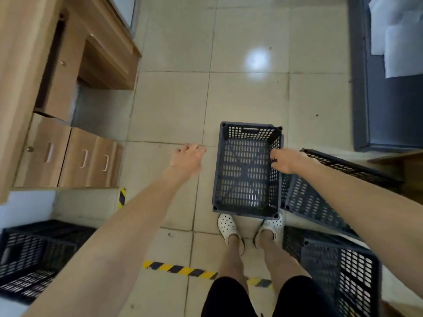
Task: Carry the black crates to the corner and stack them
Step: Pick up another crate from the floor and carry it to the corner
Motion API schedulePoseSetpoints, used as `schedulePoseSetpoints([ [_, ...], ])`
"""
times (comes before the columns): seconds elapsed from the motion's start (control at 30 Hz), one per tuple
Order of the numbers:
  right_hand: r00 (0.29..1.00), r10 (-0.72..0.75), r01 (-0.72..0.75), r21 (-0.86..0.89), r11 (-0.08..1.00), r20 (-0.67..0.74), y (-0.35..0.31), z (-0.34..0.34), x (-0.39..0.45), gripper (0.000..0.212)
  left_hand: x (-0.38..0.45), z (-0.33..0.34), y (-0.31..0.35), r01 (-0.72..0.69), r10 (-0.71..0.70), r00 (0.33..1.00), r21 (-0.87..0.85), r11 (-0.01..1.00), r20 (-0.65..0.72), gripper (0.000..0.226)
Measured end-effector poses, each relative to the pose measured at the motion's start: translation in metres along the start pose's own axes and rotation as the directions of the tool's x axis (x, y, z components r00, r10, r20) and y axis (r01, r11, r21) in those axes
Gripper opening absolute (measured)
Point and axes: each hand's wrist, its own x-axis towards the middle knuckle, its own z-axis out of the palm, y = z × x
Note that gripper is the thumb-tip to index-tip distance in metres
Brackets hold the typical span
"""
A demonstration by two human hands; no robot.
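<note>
Crate (248,170) empty on the floor, low centre of frame, just ahead of my feet.
My right hand (285,162) grips its right rim; left hand (186,156) spread, empty. Perforated plastic looks light and stiff; the end slot suits lifting.

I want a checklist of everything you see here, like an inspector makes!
Surface: beige tiled floor, yellow-black striped tape across it.
Job's things: open black perforated plastic crate upright by the feet; a tilted crate to its right; more at lower right and lower left.
Clutter: nothing seen.
Grippers: right hand on the open crate's right rim; left hand open, empty.
Cables: nothing seen.
Surroundings: wooden drawer cabinet, grey sofa.
</note>
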Motion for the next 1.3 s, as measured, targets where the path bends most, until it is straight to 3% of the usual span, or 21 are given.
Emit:
schedulePoseSetpoints([
  [0.23, 0.996, 0.082, -0.084, 0.066, 0.994, 0.03, 0.049, 0.053, 0.077, 0.036, 0.069, 0.077, 0.017, 0.137, -0.115, 0.987, -0.224, 0.965, 0.11, 0.052],
  [0.43, 0.989, 0.139, -0.145, 0.169, 0.975, 0.047, 0.069, 0.103, 0.146, 0.041, 0.125, 0.147, 0.024, 0.251, -0.203, 0.967, -0.414, 0.875, 0.156, 0.054],
  [0.63, 0.976, 0.206, -0.219, 0.283, 0.934, 0.077, 0.086, 0.162, 0.201, 0.059, 0.174, 0.218, 0.03, 0.308, -0.226, 0.951, -0.553, 0.774, 0.213, 0.062],
  [0.87, 0.952, 0.305, -0.288, 0.349, 0.892, 0.006, 0.108, 0.21, 0.246, 0.071, 0.217, 0.275, 0.041, 0.339, -0.218, 0.94, -0.643, 0.687, 0.264, 0.078],
  [1.1, 0.909, 0.414, -0.385, 0.478, 0.79, 0.048, 0.114, 0.229, 0.274, 0.087, 0.239, 0.305, 0.046, 0.475, -0.191, 0.879, -0.77, 0.427, 0.436, 0.097],
  [1.3, 0.889, 0.436, -0.42, 0.621, 0.662, 0.136, 0.116, 0.23, 0.288, 0.085, 0.247, 0.302, 0.06, 0.523, -0.186, 0.85, -0.828, 0.201, 0.492, 0.075],
])
